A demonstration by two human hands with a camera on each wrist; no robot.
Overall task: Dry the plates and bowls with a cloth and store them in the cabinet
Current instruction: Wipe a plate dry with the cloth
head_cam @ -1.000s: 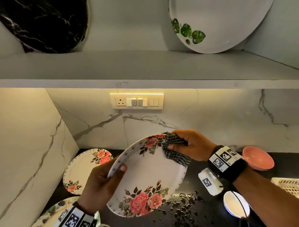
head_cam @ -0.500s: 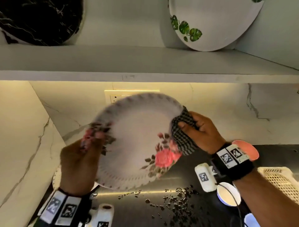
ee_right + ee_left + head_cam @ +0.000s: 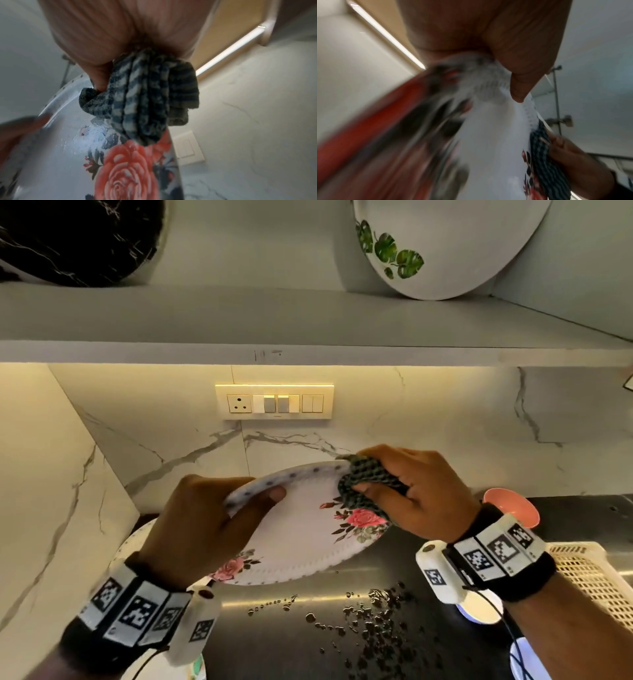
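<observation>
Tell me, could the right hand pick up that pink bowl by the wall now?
Probably not yet. The right hand grips the checked cloth against the rose plate. The pink bowl sits just behind its wrist, unobstructed, but the cloth fills its fingers.

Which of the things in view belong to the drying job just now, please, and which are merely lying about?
In use:
left hand
rose plate
right hand
checked cloth

Lying about:
pink bowl
basket
switch panel
leaf plate

The left wrist view smears the rose plate [image 3: 496, 148] near the left hand [image 3: 488, 33]; its fingers stay hidden.
</observation>
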